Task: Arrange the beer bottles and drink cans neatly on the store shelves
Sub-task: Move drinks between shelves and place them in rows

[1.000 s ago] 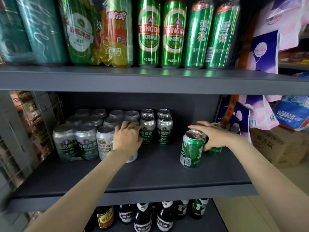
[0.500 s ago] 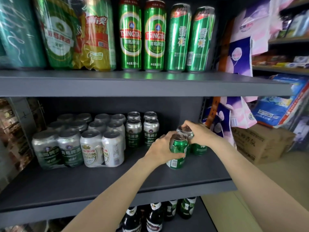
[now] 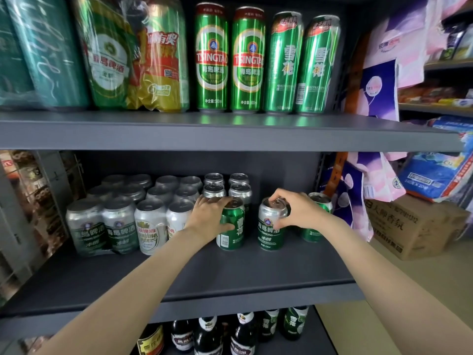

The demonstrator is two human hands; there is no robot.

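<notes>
The left hand (image 3: 208, 218) is gripping the green can (image 3: 231, 228) from above and behind, fingers curled over its rim and thumb lying along its side, probably because a hold near the top lets the can be slid or turned without tipping. The right hand (image 3: 298, 210) is pinching the silver-topped can (image 3: 271, 226) by its lid edge, fingertips (image 3: 275, 194) bent over the rim and thumb pressing the shoulder; that looks like a grip for nudging and squaring rather than lifting. Both cans are standing upright on the middle shelf (image 3: 230, 272), near each other with a gap between, and each is showing its label roughly forward, which suits a tidy front row. Behind the right wrist another green can (image 3: 317, 217) is standing partly hidden, so how it lines up with the others cannot be told. To the left, the wrapped packs (image 3: 117, 224) are sitting in rows, and two loose silver cans (image 3: 226, 188) are standing just behind the left hand. The loose cans are being set in the open stretch to the right of these, apparently to carry the row on. Tall cans (image 3: 229, 60) are lining the shelf above, and bottles (image 3: 225, 334) are standing below. Judging from this, the work is midway: these two cans appear to need closing up and aligning.
</notes>
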